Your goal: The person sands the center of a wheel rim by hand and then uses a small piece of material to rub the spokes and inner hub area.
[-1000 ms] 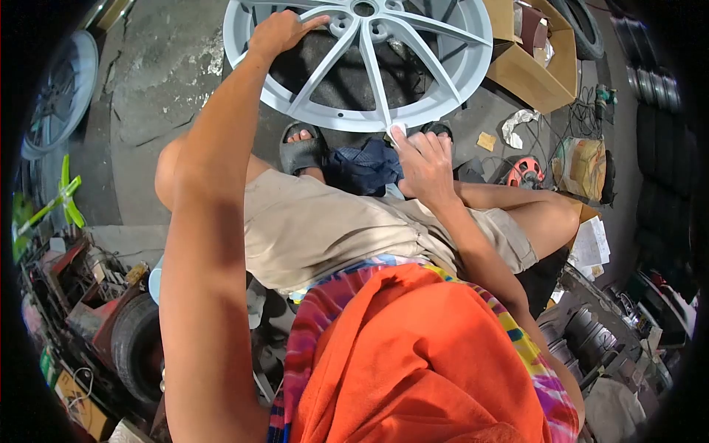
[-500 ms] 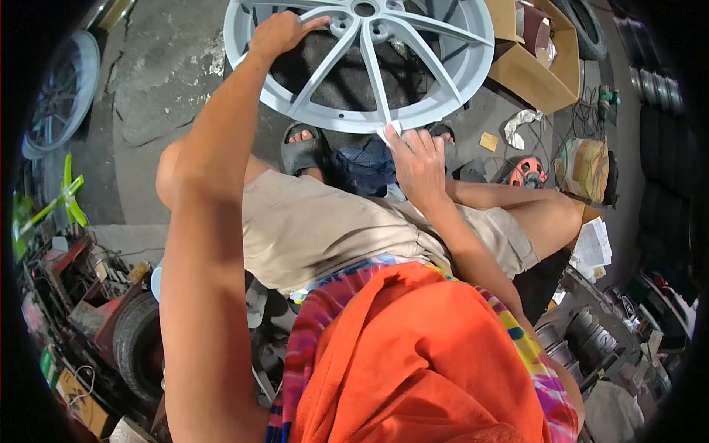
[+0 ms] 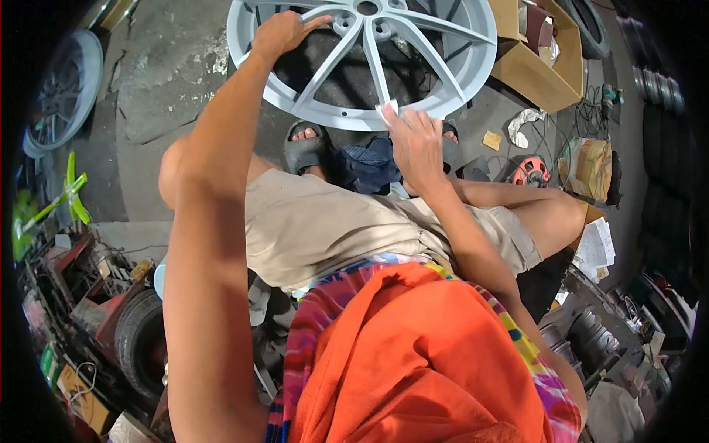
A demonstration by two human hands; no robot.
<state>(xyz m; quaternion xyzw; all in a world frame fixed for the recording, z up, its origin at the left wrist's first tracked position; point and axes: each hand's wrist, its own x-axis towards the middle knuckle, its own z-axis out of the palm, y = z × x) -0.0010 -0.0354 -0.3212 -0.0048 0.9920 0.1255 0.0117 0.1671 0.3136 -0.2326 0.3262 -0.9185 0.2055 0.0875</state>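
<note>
A pale grey alloy wheel rim (image 3: 354, 119) with several spokes fills the top middle of the view, its upper part cut off. My left hand (image 3: 279, 33) grips it at the upper left, index finger stretched along a spoke and the other fingers curled down, partly hidden. At the near edge, my right hand (image 3: 417, 144) pinches a small white folded piece (image 3: 389, 109) between thumb and fingers. That piece lies against the rim's outer lip at the base of a spoke; whether it is paper or cloth I cannot tell.
A cardboard box (image 3: 543, 74) stands right of the rim, near a tyre (image 3: 587, 29). Another rim (image 3: 66, 96) is at far left. A red and black round thing (image 3: 530, 172), cables and paper scraps lie on the floor at right. A tyre (image 3: 139, 336) sits lower left.
My right hand has shifted slightly up with the white piece, along the rim's near lip toward the spoke. My left hand keeps its place on the rim.
</note>
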